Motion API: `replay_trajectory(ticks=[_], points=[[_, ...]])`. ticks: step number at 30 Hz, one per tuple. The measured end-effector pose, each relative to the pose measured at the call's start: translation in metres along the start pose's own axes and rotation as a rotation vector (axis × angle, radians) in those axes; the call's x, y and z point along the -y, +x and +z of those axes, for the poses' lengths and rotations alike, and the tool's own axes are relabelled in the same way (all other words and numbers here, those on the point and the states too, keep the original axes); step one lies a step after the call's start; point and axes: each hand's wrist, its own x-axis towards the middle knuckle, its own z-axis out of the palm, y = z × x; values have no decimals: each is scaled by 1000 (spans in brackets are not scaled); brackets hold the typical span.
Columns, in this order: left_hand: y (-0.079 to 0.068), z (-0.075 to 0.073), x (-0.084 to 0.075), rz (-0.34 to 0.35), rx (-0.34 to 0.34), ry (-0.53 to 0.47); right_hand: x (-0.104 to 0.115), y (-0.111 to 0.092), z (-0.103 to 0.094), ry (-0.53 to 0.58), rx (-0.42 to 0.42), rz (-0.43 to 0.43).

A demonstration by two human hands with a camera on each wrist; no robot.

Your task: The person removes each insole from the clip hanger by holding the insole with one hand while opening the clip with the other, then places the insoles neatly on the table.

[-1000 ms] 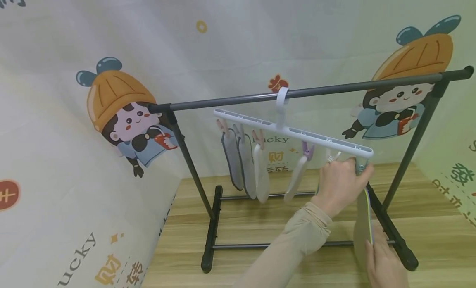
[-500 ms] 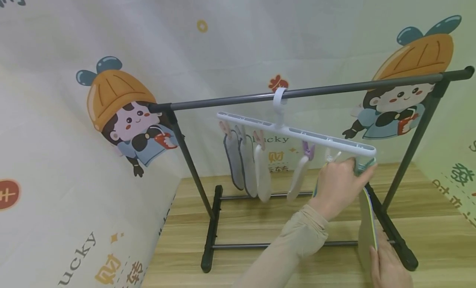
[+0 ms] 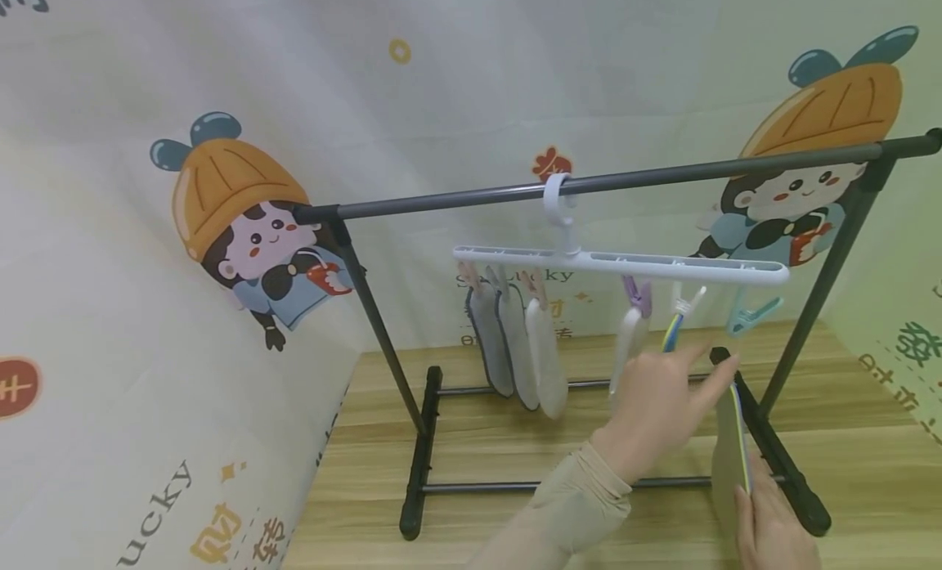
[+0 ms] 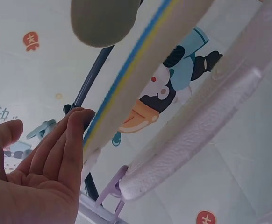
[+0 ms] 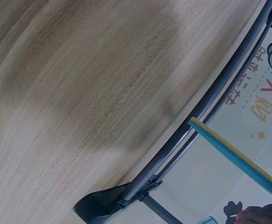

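My left hand (image 3: 651,410), fingers mostly straight, is just below the teal clothes peg (image 3: 752,315), which hangs with nothing in its jaws. Its fingertips are right beside the insole (image 4: 122,74) with a blue and yellow edge, clipped in the white peg (image 3: 688,300). Low at the right, my right hand (image 3: 773,517) holds a matching insole (image 3: 728,464) upright between thumb and fingers. Both pegs hang from a white bar hanger (image 3: 662,265). A white insole (image 3: 627,341) hangs in the purple peg (image 3: 638,296), partly behind my left hand.
Two grey insoles (image 3: 489,341) with dark edges and a white insole (image 3: 546,357) hang in pegs at the hanger's left. The hanger hooks over a dark metal rack (image 3: 456,199) on a wooden tabletop (image 3: 368,472). A printed cloth (image 3: 471,79) forms the backdrop.
My left hand has come away from the teal peg and moved slightly down. The hanger's right end has risen, so the bar lies nearly level. My right hand keeps its hold on the insole.
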Motion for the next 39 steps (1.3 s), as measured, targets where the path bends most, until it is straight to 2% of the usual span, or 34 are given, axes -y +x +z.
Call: replay_trajectory(ticks=[4,8,11,16,20,26,34,39], points=[[-14,-6,3,-11,-69,8,-2,0,0,4,-6,-6],[-31,-11,9,7,-118,-92,-3,0,0,-13,18,10],[-44,-15,15,4,-119,-199,-3,-1,0,-19,17,16],[-62,-23,25,-47,-108,-286,-3,-1,-1,-6,-33,6],[-76,-27,32,-108,-128,-331,-4,-1,-3,9,-22,14],[-98,-24,42,-171,-150,-298,-6,-2,-5,3,-22,62],[-113,-24,55,-239,-152,-253,-19,0,-12,-1,85,114],[-118,-26,58,-276,-134,-263,-28,-2,-17,-5,34,81]])
